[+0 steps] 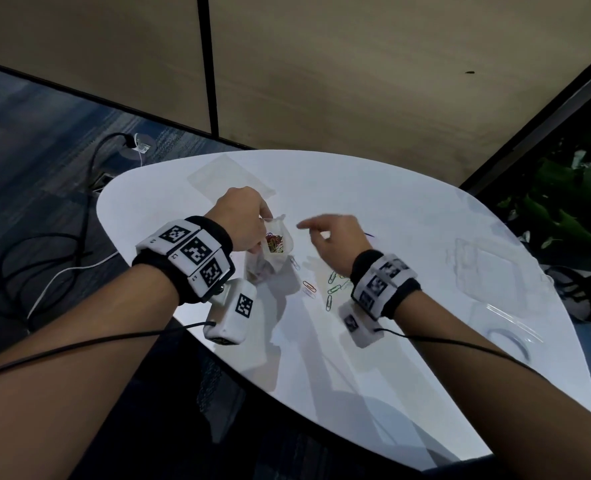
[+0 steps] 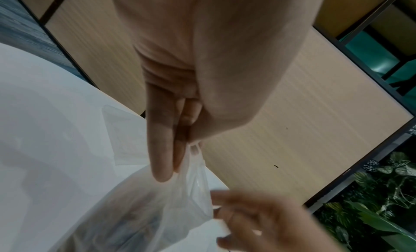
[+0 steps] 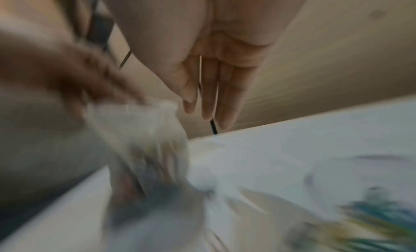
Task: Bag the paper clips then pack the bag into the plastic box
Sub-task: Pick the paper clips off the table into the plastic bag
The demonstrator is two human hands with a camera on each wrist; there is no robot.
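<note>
The table [image 1: 373,188] is white and rounded, and on it, at the far right, sits the clear plastic box [image 1: 484,268], lid open toward the near right, well apart from both hands. A flat clear sheet [image 1: 231,178] lies at the far left, just beyond the left hand.

The bag [image 1: 276,242] stands near the middle of the table with its mouth up and open, a tangle of coloured clips already inside. The left hand [image 1: 243,223] pinches its rim at the far left side; the left wrist view shows finger and thumb clamped on the thin plastic, holding the mouth up.

The right hand [image 1: 339,242] is just right of the bag, not touching it. Its fingers are apart and loosely extended, index pointing toward the bag's mouth; it seems to hold nothing, though motion blur makes a single clip between the fingers impossible to rule out.

The loose clips [image 1: 332,289] lie scattered on the table near and below the right wrist, closer to the person than the bag, with one orange clip [image 1: 309,285] a little left of the green ones. So the remaining clips sit behind the right hand, on its near side, and the right hand is much the nearer to them. My guess is that it must draw back toward the body to pick up more, then carry them left and farther out to the held mouth.
</note>
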